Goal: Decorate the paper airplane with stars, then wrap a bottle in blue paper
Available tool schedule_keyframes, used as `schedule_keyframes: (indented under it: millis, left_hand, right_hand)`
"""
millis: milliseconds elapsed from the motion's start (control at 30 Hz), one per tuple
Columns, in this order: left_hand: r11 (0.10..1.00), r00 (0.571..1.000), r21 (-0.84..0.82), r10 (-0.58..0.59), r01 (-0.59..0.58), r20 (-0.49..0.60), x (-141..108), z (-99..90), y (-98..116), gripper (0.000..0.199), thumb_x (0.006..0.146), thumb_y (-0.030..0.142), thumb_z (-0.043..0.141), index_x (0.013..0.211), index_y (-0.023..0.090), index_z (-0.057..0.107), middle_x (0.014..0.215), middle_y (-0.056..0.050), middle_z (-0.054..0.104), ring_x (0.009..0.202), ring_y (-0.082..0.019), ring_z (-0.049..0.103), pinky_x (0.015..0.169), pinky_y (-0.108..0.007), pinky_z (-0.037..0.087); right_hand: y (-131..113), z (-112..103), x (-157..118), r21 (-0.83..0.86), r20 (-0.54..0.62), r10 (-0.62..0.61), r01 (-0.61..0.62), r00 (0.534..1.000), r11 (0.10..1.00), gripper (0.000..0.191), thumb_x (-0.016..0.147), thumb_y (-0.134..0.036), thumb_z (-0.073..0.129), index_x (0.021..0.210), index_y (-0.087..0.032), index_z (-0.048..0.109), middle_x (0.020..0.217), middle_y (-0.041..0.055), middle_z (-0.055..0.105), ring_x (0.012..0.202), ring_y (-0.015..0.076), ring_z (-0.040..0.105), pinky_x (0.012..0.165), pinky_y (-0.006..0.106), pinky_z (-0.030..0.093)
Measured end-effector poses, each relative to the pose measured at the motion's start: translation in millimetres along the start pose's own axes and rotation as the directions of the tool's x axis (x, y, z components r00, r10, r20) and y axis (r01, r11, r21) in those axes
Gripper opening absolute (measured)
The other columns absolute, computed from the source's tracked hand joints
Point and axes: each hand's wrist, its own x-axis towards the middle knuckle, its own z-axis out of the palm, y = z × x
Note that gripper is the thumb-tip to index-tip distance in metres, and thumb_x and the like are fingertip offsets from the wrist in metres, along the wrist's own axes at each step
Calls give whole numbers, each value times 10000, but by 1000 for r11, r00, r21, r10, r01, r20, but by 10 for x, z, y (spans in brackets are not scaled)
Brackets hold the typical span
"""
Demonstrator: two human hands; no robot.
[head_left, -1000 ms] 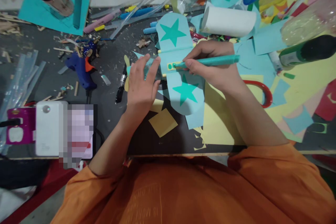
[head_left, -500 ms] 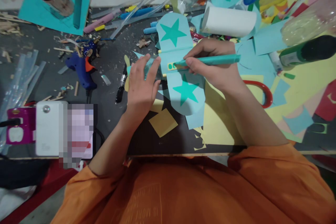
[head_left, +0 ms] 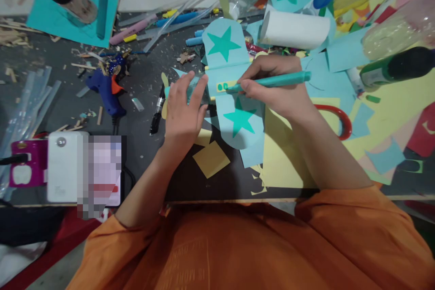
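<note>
A teal marker point(head_left: 283, 79) is pinched in my right hand point(head_left: 272, 82), its tip at a small yellow strip point(head_left: 222, 87) with green marks. That strip lies on the middle of a light blue paper piece point(head_left: 226, 72), whose rounded ends each bear a green star point(head_left: 223, 44). My left hand point(head_left: 186, 108) rests just left of the piece with its fingers spread, over a clear bluish item that is partly hidden. Beside it lies a black pen point(head_left: 157, 113). Two yellow paper scraps point(head_left: 211, 159) sit below the hands.
A blue glue gun point(head_left: 105, 90), glue sticks point(head_left: 29, 99) and a white power bank point(head_left: 66, 167) occupy the left. Red scissors point(head_left: 346, 120) lie partly under my right forearm. A white roll point(head_left: 295, 29), a dark-capped bottle point(head_left: 396, 68) and clear plastic bottles stand or lie at the right.
The marker tip has shifted slightly on the yellow strip, and the second green mark looks more outlined. My left hand stays in place.
</note>
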Motion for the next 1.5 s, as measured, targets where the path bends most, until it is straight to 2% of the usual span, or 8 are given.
schedule_keyframes:
  millis: [233, 433, 600, 700, 933, 1233, 1367, 1500]
  left_hand:
    - [1000, 1000, -1, 2, -2, 2, 1, 16, -20, 490, 1032, 409, 373, 1499, 267, 420, 1534, -136, 493, 1467, -311, 428, 1237, -507, 313]
    - [1000, 1000, 2, 14, -14, -2, -3, 17, -28, 498, 1031, 410, 372, 1505, 263, 413, 1537, -140, 485, 1472, -308, 419, 1242, -495, 309]
    - [1000, 1000, -9, 21, -21, 7, -3, 8, -35, 513, 1036, 451, 340, 1504, 255, 414, 1541, -151, 479, 1473, -319, 416, 1239, -507, 306]
    - [1000, 1000, -19, 10, -10, 6, -7, 17, -49, 533, 1034, 501, 315, 1507, 274, 408, 1547, -143, 475, 1476, -318, 412, 1238, -517, 303]
    - [1000, 1000, 1, 21, -21, 5, -10, 41, -60, 529, 1036, 494, 299, 1513, 284, 392, 1540, -140, 480, 1471, -314, 420, 1228, -521, 325]
    - [999, 999, -46, -9, 11, 42, -4, 20, -57, 548, 1031, 521, 306, 1517, 284, 392, 1568, -138, 448, 1491, -334, 387, 1249, -539, 280]
    - [1000, 999, -21, -21, 22, 38, 6, -11, -16, 516, 1033, 461, 324, 1503, 272, 421, 1544, -153, 473, 1479, -331, 408, 1243, -530, 308]
    - [997, 996, -44, -53, 56, 69, 6, -33, 14, 501, 1030, 448, 330, 1513, 328, 389, 1575, -114, 447, 1496, -315, 388, 1251, -545, 296]
  right_hand:
    - [45, 11, -3, 14, -21, 25, -25, 999, 1000, 218, 805, -428, 775, 648, -301, 692, 678, 1, 711, 592, 184, 626, 541, 359, 500]
    - [-1, 13, 3, 11, -8, -1, 1, 1000, 1000, 217, 810, -338, 771, 617, -294, 682, 652, 5, 706, 583, 183, 619, 543, 358, 504]
    - [30, -22, 3, 138, -14, 26, -24, 1000, 990, 201, 800, -350, 787, 641, -282, 685, 598, -14, 684, 522, 153, 600, 475, 312, 470]
    - [44, -41, -1, 179, -51, 8, 1, 999, 984, 189, 811, -317, 770, 646, -271, 688, 570, -33, 648, 479, 121, 560, 451, 286, 431]
    - [64, -26, -26, 82, -57, -19, 24, 998, 996, 207, 822, -348, 765, 647, -274, 685, 642, -21, 664, 562, 135, 573, 513, 303, 430]
    - [48, -33, -27, -7, -54, 11, -12, 998, 1000, 187, 815, -375, 760, 654, -306, 694, 653, -12, 694, 577, 167, 589, 525, 337, 466]
    - [30, -25, -32, -19, -64, -2, 1, 998, 1000, 176, 823, -330, 740, 652, -320, 699, 669, -15, 710, 610, 185, 617, 568, 356, 487]
    - [28, -22, -33, 1, -56, -22, 23, 998, 1000, 181, 820, -264, 725, 648, -315, 702, 660, -19, 705, 622, 179, 625, 576, 345, 468]
